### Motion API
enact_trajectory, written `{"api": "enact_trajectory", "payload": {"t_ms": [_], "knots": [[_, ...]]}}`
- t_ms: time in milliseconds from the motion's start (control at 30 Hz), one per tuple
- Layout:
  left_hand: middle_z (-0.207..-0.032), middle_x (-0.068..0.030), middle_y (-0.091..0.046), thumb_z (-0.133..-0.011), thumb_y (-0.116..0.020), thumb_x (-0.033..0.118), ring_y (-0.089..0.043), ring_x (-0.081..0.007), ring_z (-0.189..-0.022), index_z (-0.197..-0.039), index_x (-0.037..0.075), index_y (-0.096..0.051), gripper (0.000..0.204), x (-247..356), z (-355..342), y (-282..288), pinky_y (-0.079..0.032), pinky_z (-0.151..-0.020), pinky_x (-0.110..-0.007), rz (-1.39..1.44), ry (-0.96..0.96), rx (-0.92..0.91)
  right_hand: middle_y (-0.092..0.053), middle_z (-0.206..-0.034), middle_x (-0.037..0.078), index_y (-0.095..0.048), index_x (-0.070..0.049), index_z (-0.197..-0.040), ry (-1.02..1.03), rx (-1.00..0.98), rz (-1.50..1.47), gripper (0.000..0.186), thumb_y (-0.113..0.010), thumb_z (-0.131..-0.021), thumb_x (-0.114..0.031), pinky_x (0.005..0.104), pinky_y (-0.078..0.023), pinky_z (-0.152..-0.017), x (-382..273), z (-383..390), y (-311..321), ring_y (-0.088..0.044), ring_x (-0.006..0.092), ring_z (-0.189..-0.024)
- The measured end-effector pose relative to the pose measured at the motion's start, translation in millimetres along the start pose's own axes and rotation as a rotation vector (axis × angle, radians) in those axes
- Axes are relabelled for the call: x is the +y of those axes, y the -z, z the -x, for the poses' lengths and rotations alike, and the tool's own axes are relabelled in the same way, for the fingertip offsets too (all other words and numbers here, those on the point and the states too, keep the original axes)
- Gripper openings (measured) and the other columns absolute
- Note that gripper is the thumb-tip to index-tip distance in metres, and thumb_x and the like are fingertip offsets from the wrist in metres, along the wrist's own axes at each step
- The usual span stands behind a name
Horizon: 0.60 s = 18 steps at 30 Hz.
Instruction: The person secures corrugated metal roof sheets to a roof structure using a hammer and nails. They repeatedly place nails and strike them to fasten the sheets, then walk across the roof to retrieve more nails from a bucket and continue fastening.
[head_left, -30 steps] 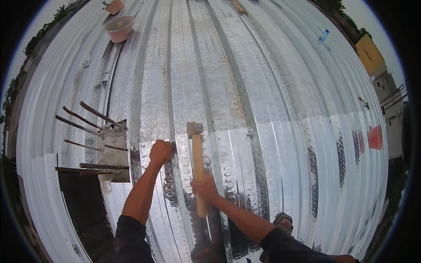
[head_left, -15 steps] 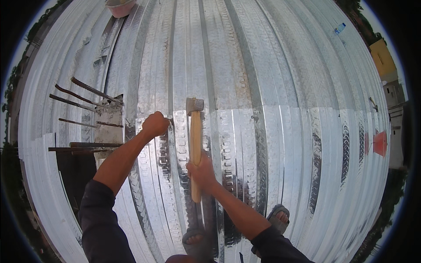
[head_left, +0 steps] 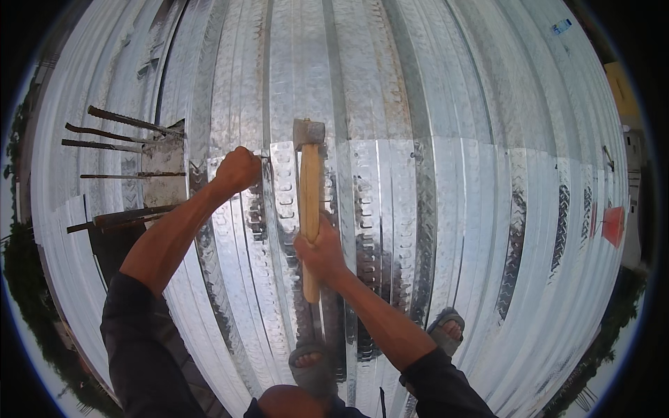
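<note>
My right hand (head_left: 322, 245) is wrapped around the pale wooden handle of a hammer (head_left: 311, 188). Its blocky grey metal head points away from me, over the overlap of the ribbed metal sheets (head_left: 376, 167). To the left, my left hand (head_left: 239, 169) is closed in a fist close above the sheets, near that same overlap. A small dark bit shows beside its fingers, too small to name. The sheets are shiny on my side of the overlap and duller beyond it.
Rusty rebar rods (head_left: 115, 146) stick out from a concrete stub (head_left: 166, 164) at the left, with a dark opening (head_left: 115, 247) below them. My sandalled feet (head_left: 447, 331) stand on the sheets. At the far right are a red object (head_left: 613, 226) and a plastic bottle (head_left: 561, 27).
The view has shifted, so the sheets, rods and hands sit higher in the picture, and the pink bucket at the top has left it. Both hands keep nearly the same place over the sheets.
</note>
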<state>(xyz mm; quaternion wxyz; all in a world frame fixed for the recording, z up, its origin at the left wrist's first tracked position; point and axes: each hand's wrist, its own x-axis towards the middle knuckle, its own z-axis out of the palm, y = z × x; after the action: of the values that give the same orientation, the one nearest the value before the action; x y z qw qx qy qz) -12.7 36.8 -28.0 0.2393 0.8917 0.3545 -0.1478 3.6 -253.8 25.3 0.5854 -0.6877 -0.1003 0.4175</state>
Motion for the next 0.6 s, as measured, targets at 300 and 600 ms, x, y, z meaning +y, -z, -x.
{"api": "enact_trajectory", "payload": {"t_ms": [300,600], "knots": [[-0.083,-0.0197,-0.070,-0.086,-0.060,0.011,-0.071,-0.0392,-0.082,-0.083,0.003,-0.069,0.012,41.3,-7.1,69.8,-0.056,-0.070,-0.051,-0.695,-0.681,-0.146,-0.067,-0.077,0.019,-0.058,0.006,-0.112,0.186,0.112,0.113,0.036,-0.069,-0.081,-0.010,0.0431,-0.056,-0.067,10.2,-4.5,3.3,-0.070,0.0361,-0.070],[-0.071,-0.0086,-0.062,-0.088,-0.061,0.017,-0.058,-0.0206,-0.061,-0.075,-0.001,-0.061,0.022,23.1,0.5,35.4,-0.045,-0.057,-0.039,0.177,0.147,-0.210,-0.065,-0.072,0.019,-0.056,0.005,-0.105,0.279,0.114,0.110,0.030,-0.068,-0.081,-0.010,0.0447,-0.056,-0.066,5.1,-2.5,0.7,-0.069,0.0376,-0.067]]}}
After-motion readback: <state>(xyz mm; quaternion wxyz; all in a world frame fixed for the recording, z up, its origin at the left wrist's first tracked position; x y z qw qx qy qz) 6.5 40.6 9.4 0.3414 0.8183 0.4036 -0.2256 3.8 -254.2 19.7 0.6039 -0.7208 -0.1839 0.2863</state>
